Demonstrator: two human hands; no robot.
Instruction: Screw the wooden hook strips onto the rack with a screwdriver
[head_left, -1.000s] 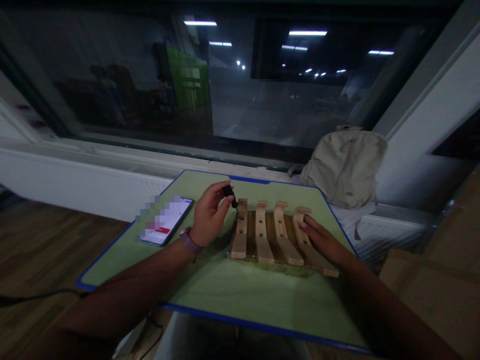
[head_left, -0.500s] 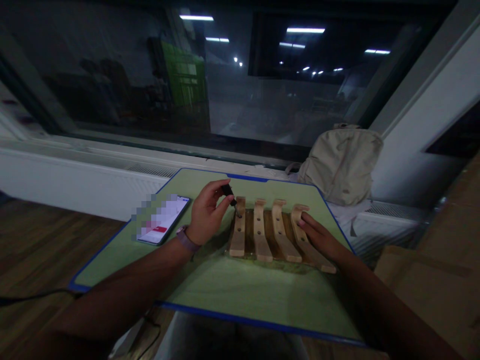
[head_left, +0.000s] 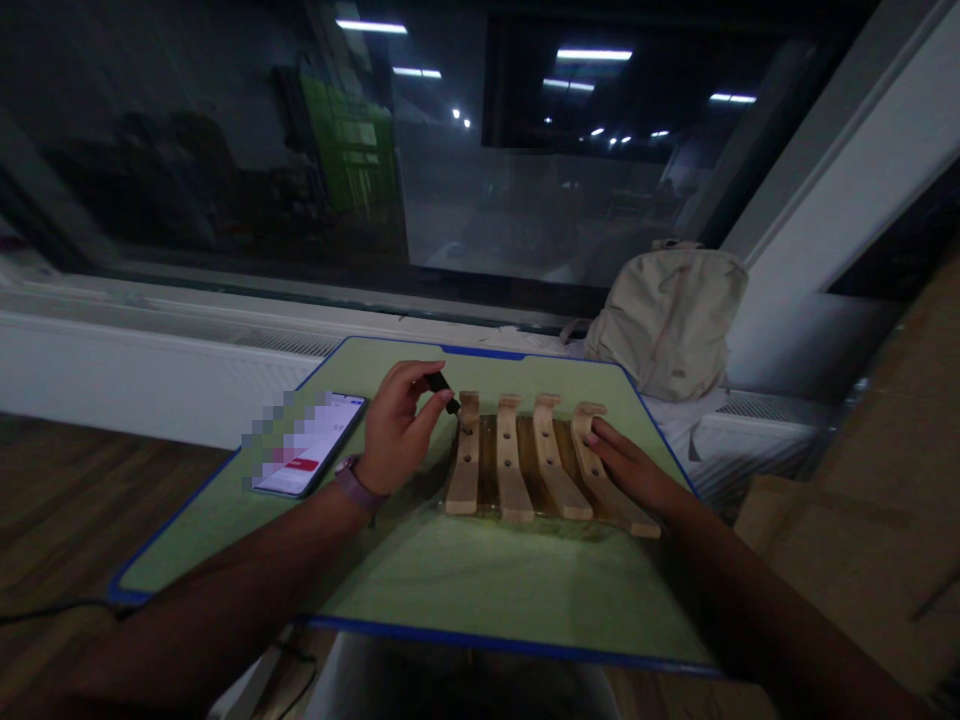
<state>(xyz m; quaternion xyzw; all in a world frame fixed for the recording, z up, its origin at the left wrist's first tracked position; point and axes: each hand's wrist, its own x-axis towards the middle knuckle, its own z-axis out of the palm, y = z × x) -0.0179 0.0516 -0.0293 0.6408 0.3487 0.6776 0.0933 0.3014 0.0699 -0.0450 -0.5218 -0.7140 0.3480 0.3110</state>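
Observation:
A rack with several pale curved wooden hooks point(head_left: 512, 470) on a dark amber, glossy board point(head_left: 489, 485) lies on the table. Each hook has two holes. My left hand point(head_left: 401, 435) pinches the black handle of a small screwdriver point(head_left: 444, 392) between thumb and fingers. Its thin shaft slants down to the upper hole of the leftmost hook point(head_left: 465, 470); whether a screw sits there is too small to tell. My right hand point(head_left: 626, 460) grips the rightmost hook point(head_left: 600, 460) near its upper bend, thumb on the near face and the other fingers partly hidden.
A lit phone point(head_left: 311, 450) lies left of my left hand on the green, blue-edged table point(head_left: 480, 590). Behind the table are a radiator point(head_left: 150, 375), a dark window point(head_left: 465, 200) and a beige backpack point(head_left: 667, 320). Cardboard point(head_left: 825, 540) stands at the right.
The whole view has shifted slightly, so everything appears a bit further left. Both hands keep their grips, and the screwdriver stays at the leftmost hook's upper hole.

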